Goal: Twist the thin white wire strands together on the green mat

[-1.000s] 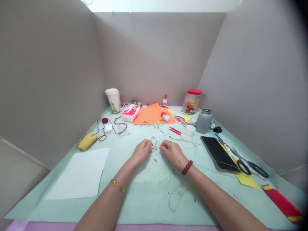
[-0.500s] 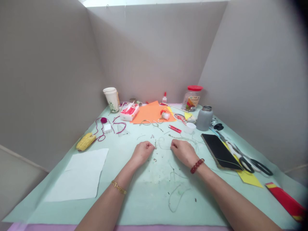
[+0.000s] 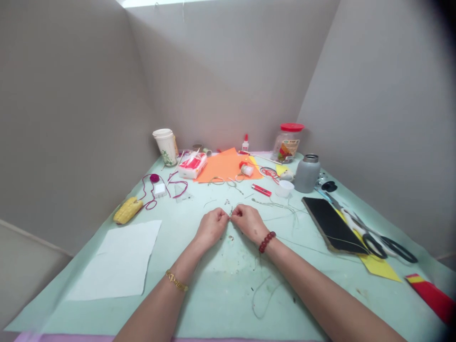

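Observation:
My left hand (image 3: 214,225) and my right hand (image 3: 248,219) meet at the middle of the table, fingertips pinched and nearly touching. Between them a short bit of thin greenish cord (image 3: 231,209) pokes up; its knot, if any, is too small to make out. Both hands are closed on this cord, the right hand's grip partly hidden by its fingers. Just below the fingertips lie tiny beads or scraps (image 3: 231,238). Another loop of thin cord (image 3: 253,304) rests on the table nearer to me, partly beside my right forearm.
Right of my hands lie a phone (image 3: 333,225), scissors (image 3: 370,232) and a grey bottle (image 3: 307,174). A red lighter (image 3: 261,190) and small white cup (image 3: 285,189) are beyond them. White paper (image 3: 116,261) and a yellow corn-shaped item (image 3: 128,210) lie left.
My right hand has moved left, from apart to right beside my left hand's fingertips. My left hand has stayed almost in place, still pinching.

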`<state>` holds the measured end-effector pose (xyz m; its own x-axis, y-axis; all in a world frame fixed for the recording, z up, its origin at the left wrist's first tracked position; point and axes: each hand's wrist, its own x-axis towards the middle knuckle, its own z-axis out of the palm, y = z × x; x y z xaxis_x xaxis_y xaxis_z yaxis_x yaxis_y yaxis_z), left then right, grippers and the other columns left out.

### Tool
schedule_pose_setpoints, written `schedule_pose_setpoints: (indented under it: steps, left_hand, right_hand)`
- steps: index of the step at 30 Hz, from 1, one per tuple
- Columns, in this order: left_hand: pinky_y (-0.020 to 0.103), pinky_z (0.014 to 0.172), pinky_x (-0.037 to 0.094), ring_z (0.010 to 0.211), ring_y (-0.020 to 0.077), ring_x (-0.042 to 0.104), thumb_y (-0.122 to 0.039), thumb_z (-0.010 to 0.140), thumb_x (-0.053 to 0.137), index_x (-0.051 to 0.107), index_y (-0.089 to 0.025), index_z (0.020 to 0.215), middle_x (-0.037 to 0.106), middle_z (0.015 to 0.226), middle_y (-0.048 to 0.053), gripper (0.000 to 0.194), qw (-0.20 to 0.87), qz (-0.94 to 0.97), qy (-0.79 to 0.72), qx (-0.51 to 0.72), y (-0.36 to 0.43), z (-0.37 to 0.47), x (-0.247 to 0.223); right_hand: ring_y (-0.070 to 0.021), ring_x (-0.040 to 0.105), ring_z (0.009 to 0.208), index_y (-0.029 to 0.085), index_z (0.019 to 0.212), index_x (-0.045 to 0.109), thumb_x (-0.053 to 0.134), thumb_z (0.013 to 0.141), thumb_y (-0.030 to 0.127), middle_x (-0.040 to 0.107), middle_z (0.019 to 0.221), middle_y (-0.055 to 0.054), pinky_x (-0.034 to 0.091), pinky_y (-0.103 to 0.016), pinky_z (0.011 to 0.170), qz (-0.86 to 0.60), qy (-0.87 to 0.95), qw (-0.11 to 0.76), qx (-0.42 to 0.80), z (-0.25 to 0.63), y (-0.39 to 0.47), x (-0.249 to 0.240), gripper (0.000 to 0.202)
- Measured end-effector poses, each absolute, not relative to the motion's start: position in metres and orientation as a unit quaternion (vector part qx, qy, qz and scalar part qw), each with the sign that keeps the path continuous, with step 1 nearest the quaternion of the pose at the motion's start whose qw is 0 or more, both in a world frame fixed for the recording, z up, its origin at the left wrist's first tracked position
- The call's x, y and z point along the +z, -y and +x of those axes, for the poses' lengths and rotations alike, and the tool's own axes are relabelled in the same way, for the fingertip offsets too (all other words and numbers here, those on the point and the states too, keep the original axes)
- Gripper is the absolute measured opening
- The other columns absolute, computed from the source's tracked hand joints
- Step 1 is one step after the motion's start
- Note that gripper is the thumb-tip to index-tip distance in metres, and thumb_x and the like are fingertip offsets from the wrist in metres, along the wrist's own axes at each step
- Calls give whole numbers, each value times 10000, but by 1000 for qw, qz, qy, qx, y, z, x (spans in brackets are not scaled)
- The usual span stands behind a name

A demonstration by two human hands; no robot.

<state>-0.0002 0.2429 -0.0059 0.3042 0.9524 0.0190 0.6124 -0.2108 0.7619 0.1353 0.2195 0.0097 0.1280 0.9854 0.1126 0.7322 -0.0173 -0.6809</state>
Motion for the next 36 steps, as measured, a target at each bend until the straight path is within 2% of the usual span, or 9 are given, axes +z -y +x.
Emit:
schedule_pose_setpoints:
  steps: [2, 5, 9, 12, 15, 19, 24, 36]
  left_hand:
    - [224, 569, 303, 634, 130, 489, -325, 786, 416, 581, -173, 732, 602, 680, 16, 231, 331, 735, -536, 250, -242, 0, -4]
    - [232, 574, 296, 625, 129, 476, -293, 795, 404, 566, -179, 719, 590, 671, 14, 212, 314, 740, -543, 243, -239, 2, -1]
    - [237, 631, 315, 684, 135, 482, -257, 814, 377, 542, -184, 712, 575, 746, 26, 207, 258, 761, -541, 250, -233, 5, 3]
    - [242, 679, 325, 735, 147, 489, -242, 828, 351, 533, -186, 735, 564, 801, 42, 212, 234, 773, -531, 258, -232, 7, 3]
    - [248, 645, 308, 691, 160, 492, -249, 843, 332, 527, -194, 790, 574, 744, 39, 210, 236, 769, -546, 233, -232, 9, 3]
    - [249, 614, 283, 690, 175, 517, -264, 846, 340, 533, -203, 810, 611, 745, 40, 206, 228, 755, -576, 213, -231, 10, 2]
    - [240, 593, 269, 661, 165, 511, -318, 835, 384, 553, -199, 773, 616, 711, 36, 216, 228, 747, -580, 231, -231, 12, 0]
    - [238, 560, 235, 642, 162, 509, -297, 827, 410, 574, -222, 788, 604, 676, 14, 185, 214, 743, -591, 230, -233, 13, -4]
  right_hand:
    - [-113, 498, 593, 167, 560, 510, 485, 669, 139, 578, 608, -9, 346, -219, 567, -670, 632, 321, 221, 136, -219, 12, 115]
    - [-90, 460, 451, 178, 605, 490, 459, 683, 156, 528, 509, 25, 326, -204, 468, -667, 594, 333, 302, 137, -215, 16, 87]
    - [-65, 398, 342, 183, 678, 467, 414, 701, 172, 557, 526, 24, 278, -195, 387, -657, 534, 333, 416, 137, -213, 16, 59]
    - [-65, 384, 394, 172, 637, 481, 429, 689, 166, 529, 514, 23, 275, -193, 421, -668, 558, 326, 370, 138, -216, 15, 74]
    - [-84, 403, 496, 165, 606, 515, 458, 674, 167, 514, 541, 18, 285, -193, 475, -674, 593, 325, 297, 138, -219, 15, 88]
    - [-105, 431, 555, 173, 621, 550, 455, 687, 185, 533, 574, 11, 287, -203, 513, -676, 610, 315, 268, 138, -220, 14, 117]
    - [-111, 437, 554, 176, 593, 526, 453, 697, 191, 532, 567, 8, 273, -208, 507, -684, 612, 311, 247, 138, -219, 11, 127]
    - [-113, 439, 542, 183, 609, 523, 441, 715, 182, 521, 552, 12, 266, -214, 519, -685, 627, 300, 217, 137, -217, 11, 134]
